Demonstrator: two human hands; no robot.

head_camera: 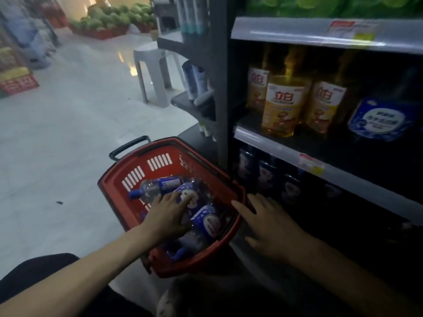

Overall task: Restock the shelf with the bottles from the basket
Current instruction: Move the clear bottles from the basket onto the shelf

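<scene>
A red basket [137, 170] stands on the floor beside the shelf and holds several clear bottles with blue labels and blue caps, lying on their sides. One bottle [155, 186] lies at the back of the basket. My left hand [167, 216] reaches into the basket, fingers spread over a middle bottle [194, 193]. Another bottle [206, 220] lies to its right. My right hand [272, 227] hovers with straight fingers just right of the basket rim, in front of the dark bottom shelf [320, 170], where similar blue-labelled bottles [267, 177] stand.
The shelf above holds yellow detergent bottles [281, 106] and a blue pack [382, 120]. A grey plastic stool [155, 72] stands on the tiled floor behind the basket. A side rack [196, 83] holds tubes. Produce crates [109, 21] sit far back.
</scene>
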